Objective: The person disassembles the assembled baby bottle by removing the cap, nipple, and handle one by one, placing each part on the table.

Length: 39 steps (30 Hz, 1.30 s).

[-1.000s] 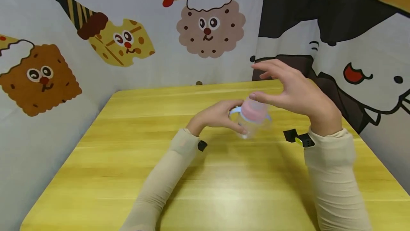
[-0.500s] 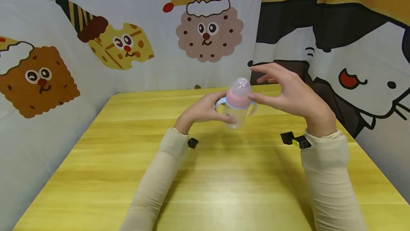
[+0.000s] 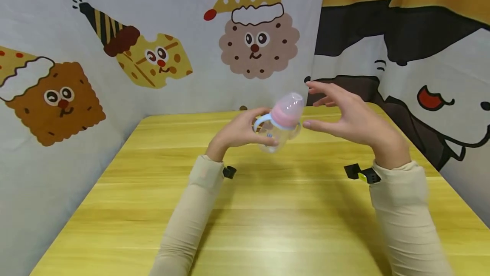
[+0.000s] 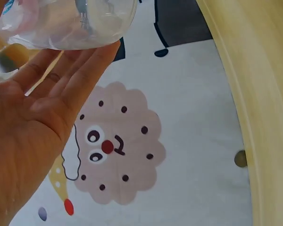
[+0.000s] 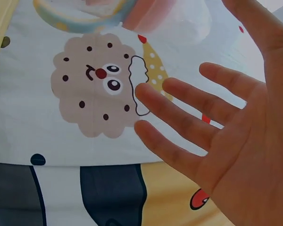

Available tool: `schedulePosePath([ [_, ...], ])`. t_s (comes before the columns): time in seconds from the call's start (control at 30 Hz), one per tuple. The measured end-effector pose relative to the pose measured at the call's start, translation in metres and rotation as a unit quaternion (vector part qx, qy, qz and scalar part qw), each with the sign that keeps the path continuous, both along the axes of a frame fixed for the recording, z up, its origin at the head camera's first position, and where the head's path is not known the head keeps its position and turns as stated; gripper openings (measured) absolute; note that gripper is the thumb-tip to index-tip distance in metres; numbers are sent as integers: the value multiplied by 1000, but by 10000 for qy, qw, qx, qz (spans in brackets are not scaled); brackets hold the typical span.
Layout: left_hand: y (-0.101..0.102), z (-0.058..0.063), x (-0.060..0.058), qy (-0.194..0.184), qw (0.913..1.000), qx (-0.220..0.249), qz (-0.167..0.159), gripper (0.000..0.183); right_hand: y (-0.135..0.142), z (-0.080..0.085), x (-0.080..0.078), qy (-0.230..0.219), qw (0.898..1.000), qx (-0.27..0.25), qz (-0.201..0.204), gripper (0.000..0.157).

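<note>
A clear baby bottle (image 3: 281, 125) is gripped by the left hand (image 3: 239, 131) above the far edge of the yellow surface (image 3: 268, 208). The right hand (image 3: 354, 116) is held spread beside it, untouching. Cartoon cloths (image 3: 153, 42) wall the far corner.

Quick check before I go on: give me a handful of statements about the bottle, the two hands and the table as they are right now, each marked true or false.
1. The left hand holds the baby bottle by its clear body. True.
2. The bottle stands on the yellow table. False: it is held up in the air above the table, tilted.
3. The right hand grips the bottle's cap. False: its fingers are spread and straight beside the cap, holding nothing.
4. The bottle has a pink collar under a translucent cap, with light blue handles. True.
5. Both arms wear dark sleeves. False: the sleeves are beige.
</note>
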<state>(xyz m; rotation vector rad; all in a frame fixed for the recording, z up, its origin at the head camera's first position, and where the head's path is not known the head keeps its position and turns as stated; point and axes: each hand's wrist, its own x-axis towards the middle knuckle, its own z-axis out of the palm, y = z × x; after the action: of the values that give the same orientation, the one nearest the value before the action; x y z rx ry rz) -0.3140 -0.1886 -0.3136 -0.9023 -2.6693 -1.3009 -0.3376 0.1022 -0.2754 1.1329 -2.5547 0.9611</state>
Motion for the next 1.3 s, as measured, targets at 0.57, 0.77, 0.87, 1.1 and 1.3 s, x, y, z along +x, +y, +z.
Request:
schedulePosePath([
  [0.57, -13, -30, -7, 446, 9988, 123, 168, 60, -8, -10, 2, -122, 9982, -132, 577, 84],
  [0.77, -18, -32, -8, 557, 9983, 47, 193, 58, -19, -15, -2, -115, 9970, -63, 766, 80],
  [0.87, -24, -30, 1, 560, 9980, 27, 283, 55, -29, -18, -3, -229, 9966, -2, 794, 81],
  [1.1, -22, -7, 25, 430, 9987, 13, 264, 53, -41, -22, -6, -394, 9958, -133, 821, 89],
  [1.3, -8, 6, 20, 519, 9986, -48, 6, 60, -33, -12, -7, 55, 9975, -241, 657, 101],
])
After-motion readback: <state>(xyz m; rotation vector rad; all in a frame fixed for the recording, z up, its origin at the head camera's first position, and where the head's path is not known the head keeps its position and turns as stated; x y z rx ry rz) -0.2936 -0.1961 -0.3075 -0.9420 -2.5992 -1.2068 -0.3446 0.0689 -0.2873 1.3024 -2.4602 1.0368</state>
